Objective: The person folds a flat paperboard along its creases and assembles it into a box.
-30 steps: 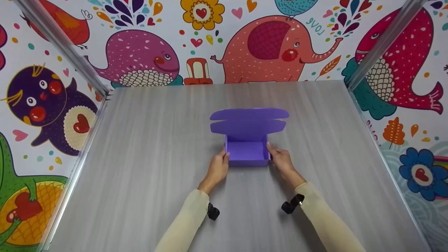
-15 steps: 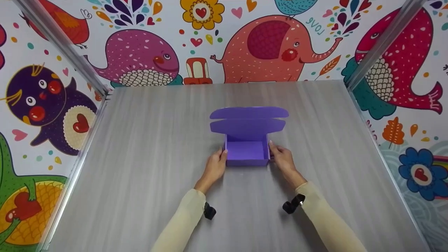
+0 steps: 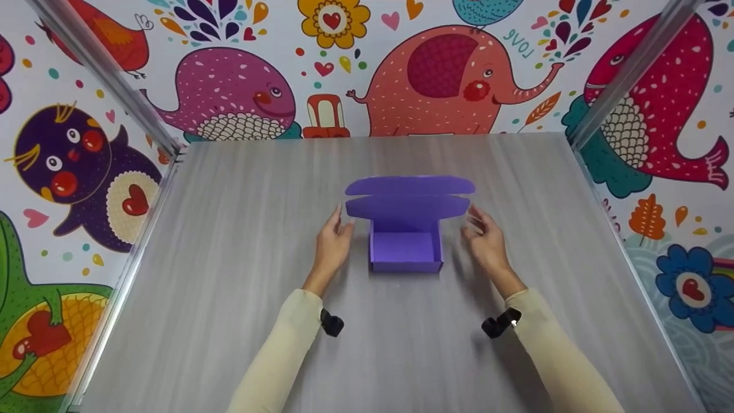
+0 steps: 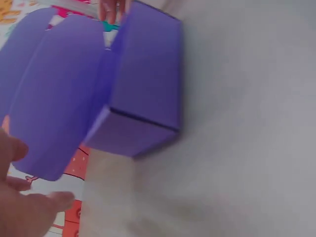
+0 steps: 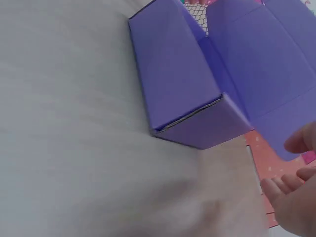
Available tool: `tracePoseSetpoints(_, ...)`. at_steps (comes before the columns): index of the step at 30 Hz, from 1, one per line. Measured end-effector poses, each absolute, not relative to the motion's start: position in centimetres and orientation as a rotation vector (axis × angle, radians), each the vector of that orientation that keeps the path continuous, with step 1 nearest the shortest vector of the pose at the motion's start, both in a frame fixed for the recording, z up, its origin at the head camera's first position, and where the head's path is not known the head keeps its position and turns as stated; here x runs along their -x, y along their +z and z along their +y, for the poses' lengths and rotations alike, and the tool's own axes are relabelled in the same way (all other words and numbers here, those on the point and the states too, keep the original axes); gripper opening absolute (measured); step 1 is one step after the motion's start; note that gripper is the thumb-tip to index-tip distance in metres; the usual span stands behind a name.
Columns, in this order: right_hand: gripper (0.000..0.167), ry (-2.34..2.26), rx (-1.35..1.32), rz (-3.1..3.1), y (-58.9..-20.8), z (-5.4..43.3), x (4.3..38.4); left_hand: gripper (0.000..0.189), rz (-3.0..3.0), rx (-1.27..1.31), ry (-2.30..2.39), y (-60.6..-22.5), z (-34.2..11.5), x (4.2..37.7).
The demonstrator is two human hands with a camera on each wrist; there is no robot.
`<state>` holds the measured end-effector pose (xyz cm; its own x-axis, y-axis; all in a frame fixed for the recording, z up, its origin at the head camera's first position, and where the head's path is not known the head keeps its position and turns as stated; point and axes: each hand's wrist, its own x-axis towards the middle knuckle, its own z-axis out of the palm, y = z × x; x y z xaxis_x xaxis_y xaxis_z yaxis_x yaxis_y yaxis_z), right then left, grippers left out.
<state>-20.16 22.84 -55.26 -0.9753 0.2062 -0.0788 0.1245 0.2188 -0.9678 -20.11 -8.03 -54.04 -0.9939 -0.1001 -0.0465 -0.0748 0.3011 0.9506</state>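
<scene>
A purple cardboard box (image 3: 406, 267) stands on the table with its lid (image 3: 408, 206) raised at the back; nothing shows inside it. To its left, my left hand (image 3: 332, 246) is held apart from the box, fingers extended beside the lid's left flap. My right hand (image 3: 486, 244) is on the other side, its fingers loosely bent near the lid's right flap and holding nothing. In the left wrist view the thumb and fingers (image 4: 59, 200) spread around the flap's edge with a gap. The right wrist view likewise has the fingers (image 5: 271, 190) close to the lid's flap (image 5: 284, 133).
The box stands on a grey wood-grain table (image 3: 258, 201). Metal rails (image 3: 123, 241) run along its sides, and walls printed with cartoon animals, such as an elephant (image 3: 436, 92), rise behind and beside it. A small black camera (image 3: 331, 323) sits on the left wrist.
Both hands have let go of the box's sides and moved outward and forward, up to the lid's flaps. The box stays in place with its lid still raised.
</scene>
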Motion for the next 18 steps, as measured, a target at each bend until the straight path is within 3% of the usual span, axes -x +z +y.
tracePoseSetpoints(9, 0.062, 1.889, 0.279, -2.296, -54.6, 21.0, 19.5, 0.058, -2.259, -0.172, -2.064, -53.9, -7.0, 19.7)
tracePoseSetpoints(18, 0.059, 1.859, 0.364, -2.298, -54.4, 20.7, 18.0, 0.043, -2.285, -0.130, -2.012, -53.8, -7.2, 18.6)
